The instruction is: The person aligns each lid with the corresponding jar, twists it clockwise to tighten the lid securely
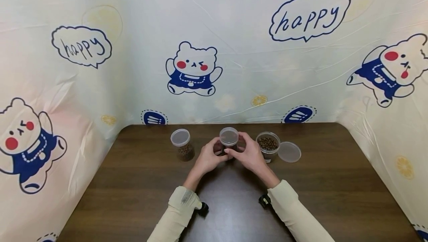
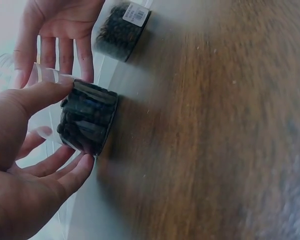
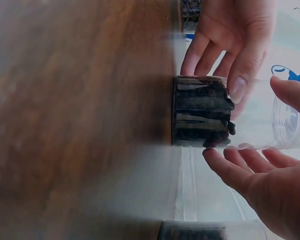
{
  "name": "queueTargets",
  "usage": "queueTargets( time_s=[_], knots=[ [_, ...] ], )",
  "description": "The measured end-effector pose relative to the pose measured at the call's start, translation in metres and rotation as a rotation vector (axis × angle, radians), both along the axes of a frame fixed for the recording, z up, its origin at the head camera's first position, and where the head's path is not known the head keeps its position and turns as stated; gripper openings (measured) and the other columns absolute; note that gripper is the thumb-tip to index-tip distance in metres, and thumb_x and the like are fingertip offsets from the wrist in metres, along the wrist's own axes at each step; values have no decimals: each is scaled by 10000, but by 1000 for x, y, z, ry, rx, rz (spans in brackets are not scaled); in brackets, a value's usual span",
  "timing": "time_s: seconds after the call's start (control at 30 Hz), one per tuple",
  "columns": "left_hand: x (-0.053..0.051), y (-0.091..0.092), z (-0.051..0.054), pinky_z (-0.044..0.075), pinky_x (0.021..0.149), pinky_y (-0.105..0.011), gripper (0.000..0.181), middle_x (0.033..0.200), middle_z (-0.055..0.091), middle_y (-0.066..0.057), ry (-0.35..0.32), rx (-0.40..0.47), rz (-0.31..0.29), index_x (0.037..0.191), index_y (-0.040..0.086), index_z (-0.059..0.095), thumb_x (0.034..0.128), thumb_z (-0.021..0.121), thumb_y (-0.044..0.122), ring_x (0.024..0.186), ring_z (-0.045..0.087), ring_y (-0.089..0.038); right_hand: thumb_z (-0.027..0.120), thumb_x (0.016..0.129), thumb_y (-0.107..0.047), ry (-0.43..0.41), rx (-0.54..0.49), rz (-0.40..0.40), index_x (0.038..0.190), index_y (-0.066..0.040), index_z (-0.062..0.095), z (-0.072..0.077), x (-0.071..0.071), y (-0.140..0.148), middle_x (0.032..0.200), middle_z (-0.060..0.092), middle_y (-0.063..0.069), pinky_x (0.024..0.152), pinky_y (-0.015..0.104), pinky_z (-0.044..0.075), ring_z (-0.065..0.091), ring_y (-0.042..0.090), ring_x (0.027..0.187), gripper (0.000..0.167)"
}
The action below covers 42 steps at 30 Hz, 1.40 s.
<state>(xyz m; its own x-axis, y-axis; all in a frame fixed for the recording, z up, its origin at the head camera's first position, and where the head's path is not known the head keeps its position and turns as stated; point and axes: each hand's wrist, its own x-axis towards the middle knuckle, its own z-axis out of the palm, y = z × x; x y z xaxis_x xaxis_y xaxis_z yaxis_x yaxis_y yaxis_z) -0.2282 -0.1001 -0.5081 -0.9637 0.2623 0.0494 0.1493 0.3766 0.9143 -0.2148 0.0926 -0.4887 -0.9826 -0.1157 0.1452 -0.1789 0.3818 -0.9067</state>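
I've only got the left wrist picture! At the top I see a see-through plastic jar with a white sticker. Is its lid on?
Observer: No, the head view shows that stickered clear plastic jar open at the top.
Operator: Ooh, anything loose beside it?
Observer: Yes, a round, translucent plastic lid is on the brown wood-grain table, just right of it.
Operator: And on the far left?
Observer: A lidded, clear, cylindrical jar of brown pieces stands left of the dark-filled clear plastic jar that the left hand and right hand hold.
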Motion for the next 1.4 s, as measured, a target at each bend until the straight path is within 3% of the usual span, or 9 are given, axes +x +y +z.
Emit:
queueTargets(
  time_s=[0.4, 0.67, 0.83, 0.97, 1.17, 1.4],
  knots=[
    [-2, 4, -2, 566, 1067, -458, 613, 1294, 702, -146, 8, -12, -3, 1418, 136, 593, 877, 874, 200, 1253, 684, -296, 880, 875, -215, -2, 0, -3, 1441, -77, 548, 0, 0, 3, 1401, 654, 176, 1049, 457, 575, 638, 328, 1323, 670],
    [0, 3, 6, 585, 1030, -458, 749, 1309, 688, -158, 26, -40, 16, 1479, 93, 523, 840, 901, 185, 1226, 692, -322, 896, 859, -238, 17, 11, 10, 1463, -73, 525, 1, 2, 4, 1428, 644, 182, 1100, 468, 540, 622, 339, 1349, 728],
    [6, 3, 21, 561, 1054, -514, 941, 1401, 625, -187, 61, -44, 54, 1560, 66, 408, 790, 937, 174, 1315, 620, -348, 902, 852, -281, 24, 30, 4, 1491, -104, 495, 7, 6, 7, 1422, 645, 168, 1083, 517, 545, 619, 344, 1347, 778],
    [14, 4, 38, 544, 1076, -516, 1018, 1487, 543, -217, 118, -126, 70, 1611, 81, 336, 798, 936, 210, 1364, 570, -368, 901, 852, -286, 29, 40, 6, 1495, -106, 486, 17, 9, 9, 1429, 636, 166, 1081, 520, 546, 607, 345, 1362, 786],
    [27, 8, 66, 485, 1120, -559, 1032, 1491, 521, -213, 216, -250, 79, 1611, 104, 347, 788, 948, 271, 1376, 543, -375, 883, 873, -273, 73, 47, 7, 1493, -73, 480, 35, 18, 14, 1470, 604, 184, 1080, 528, 542, 590, 370, 1379, 766],
    [39, 16, 91, 493, 1132, -540, 1010, 1513, 494, -156, 274, -332, 41, 1591, 153, 382, 772, 964, 261, 1350, 566, -338, 869, 881, -161, 190, -23, -27, 1445, -32, 521, 56, 27, 32, 1432, 625, 188, 1072, 527, 545, 619, 374, 1335, 675]
  ],
)
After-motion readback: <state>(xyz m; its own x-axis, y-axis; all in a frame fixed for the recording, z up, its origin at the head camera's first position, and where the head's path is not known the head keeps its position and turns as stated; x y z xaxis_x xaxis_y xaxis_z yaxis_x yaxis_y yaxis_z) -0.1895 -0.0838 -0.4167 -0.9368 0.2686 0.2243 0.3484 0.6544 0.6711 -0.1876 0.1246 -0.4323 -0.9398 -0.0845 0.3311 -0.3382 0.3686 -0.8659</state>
